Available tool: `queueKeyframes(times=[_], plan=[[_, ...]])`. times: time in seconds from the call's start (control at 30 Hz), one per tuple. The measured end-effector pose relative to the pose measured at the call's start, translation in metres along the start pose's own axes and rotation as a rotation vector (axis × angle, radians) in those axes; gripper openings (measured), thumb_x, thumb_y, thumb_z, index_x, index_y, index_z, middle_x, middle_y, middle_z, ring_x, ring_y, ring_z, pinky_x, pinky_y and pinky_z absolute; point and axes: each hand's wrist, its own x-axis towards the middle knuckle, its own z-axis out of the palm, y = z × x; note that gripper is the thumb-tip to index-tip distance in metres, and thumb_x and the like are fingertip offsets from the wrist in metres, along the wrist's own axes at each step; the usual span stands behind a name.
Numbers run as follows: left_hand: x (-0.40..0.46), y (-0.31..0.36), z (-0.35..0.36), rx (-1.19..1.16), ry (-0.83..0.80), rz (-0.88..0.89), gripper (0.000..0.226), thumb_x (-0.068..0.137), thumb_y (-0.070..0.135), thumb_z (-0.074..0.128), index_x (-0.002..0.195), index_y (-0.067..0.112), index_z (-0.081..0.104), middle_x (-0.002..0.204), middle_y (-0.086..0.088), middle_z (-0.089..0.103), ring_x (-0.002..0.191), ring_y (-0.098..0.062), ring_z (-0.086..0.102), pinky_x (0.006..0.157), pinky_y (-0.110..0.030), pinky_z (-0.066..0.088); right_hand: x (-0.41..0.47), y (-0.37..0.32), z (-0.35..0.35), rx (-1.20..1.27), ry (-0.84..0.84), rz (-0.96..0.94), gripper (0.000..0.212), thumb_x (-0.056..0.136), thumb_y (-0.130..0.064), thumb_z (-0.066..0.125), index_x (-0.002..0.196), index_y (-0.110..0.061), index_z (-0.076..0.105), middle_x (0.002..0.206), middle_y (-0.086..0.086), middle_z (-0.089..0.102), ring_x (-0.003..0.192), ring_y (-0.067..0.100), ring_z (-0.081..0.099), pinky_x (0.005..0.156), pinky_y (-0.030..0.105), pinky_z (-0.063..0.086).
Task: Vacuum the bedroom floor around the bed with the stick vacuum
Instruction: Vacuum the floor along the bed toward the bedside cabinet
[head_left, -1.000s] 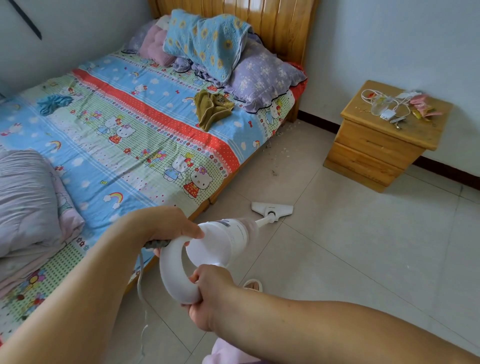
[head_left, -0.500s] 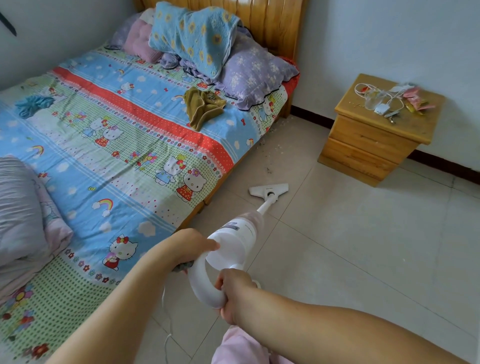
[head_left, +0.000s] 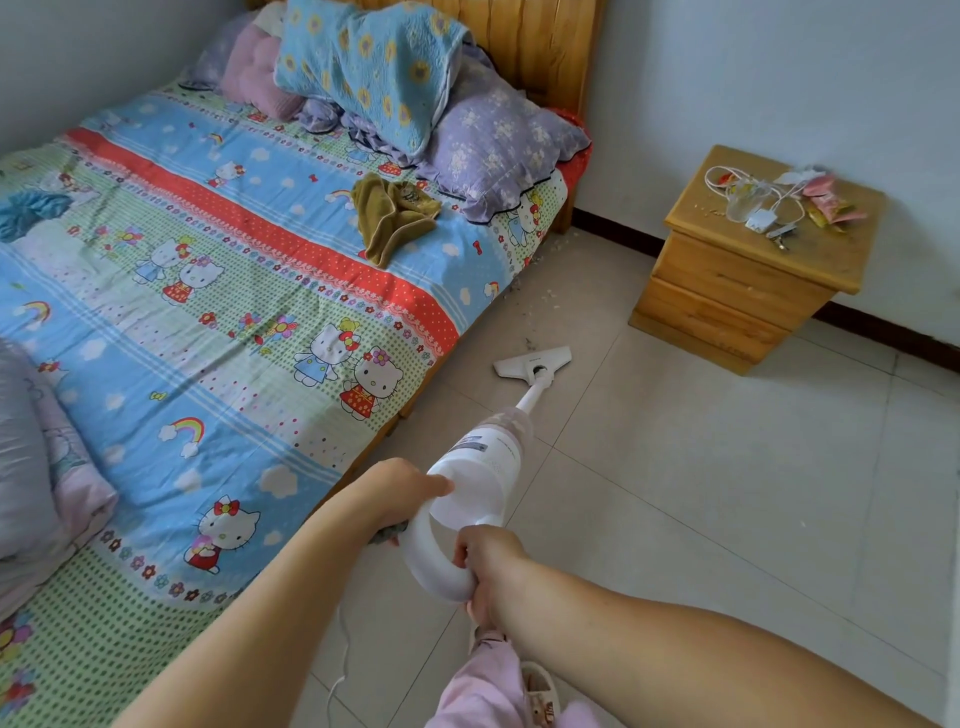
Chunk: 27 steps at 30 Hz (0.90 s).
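A white stick vacuum (head_left: 480, 465) slants down over the tiled floor (head_left: 701, 493) beside the bed (head_left: 249, 322). Its flat floor head (head_left: 532, 360) lies on the tiles close to the bed's side. My right hand (head_left: 485, 566) grips the lower part of the vacuum's loop handle. My left hand (head_left: 402, 491) holds the upper part of the loop, thumb lying along the white body; a small grey-green thing under this hand is mostly hidden. Pale crumbs and dark specks (head_left: 540, 304) are scattered on the tiles just beyond the floor head, along the bed toward the headboard.
A wooden nightstand (head_left: 727, 296) with cables and small clutter on top stands against the right wall. Pillows (head_left: 493, 150) and an olive cloth (head_left: 392, 218) lie on the bed. A thin white cord (head_left: 337, 660) hangs below my left arm. My slippered foot (head_left: 537, 691) is at the bottom.
The vacuum's floor head has slid forward along the bed toward the debris near the headboard. Both hands keep their hold and have moved forward with it.
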Motion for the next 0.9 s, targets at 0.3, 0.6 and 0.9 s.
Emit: queueKeyframes(times=[0.3,0.6,0.9], plan=[[0.022,0.02,-0.013,-0.081,-0.025,-0.019,0.036,0.089,0.041,0.052,0.079,0.007,0.055,0.057,-0.007,0.053,0.038,-0.017,0.047,0.037,-0.017,0.032,0.002,-0.04,-0.004,-0.026,0.01,0.035,0.021,0.084,0.0,0.038,0.07,-0.014,0.043,0.064,0.001,0.035,0.054,0.016,0.033,0.048,0.019,0.026],[0.049,0.034,-0.031,-0.22,-0.052,-0.011,0.04,0.087,0.036,0.052,0.099,-0.001,0.062,0.071,-0.013,0.058,0.051,-0.025,0.055,0.046,-0.023,0.04,0.021,-0.077,0.001,-0.083,0.035,0.007,0.026,0.085,0.001,0.035,0.066,-0.014,0.042,0.063,0.002,0.038,0.052,0.016,0.038,0.044,0.015,0.029],[0.072,0.05,-0.048,-0.34,-0.065,-0.012,0.036,0.087,0.034,0.055,0.095,0.0,0.062,0.066,-0.013,0.058,0.051,-0.026,0.056,0.055,-0.029,0.046,0.039,-0.114,0.004,-0.125,0.03,-0.049,0.021,0.086,0.0,0.036,0.083,-0.014,0.052,0.07,0.001,0.047,0.059,0.014,0.047,0.047,0.021,0.041]])
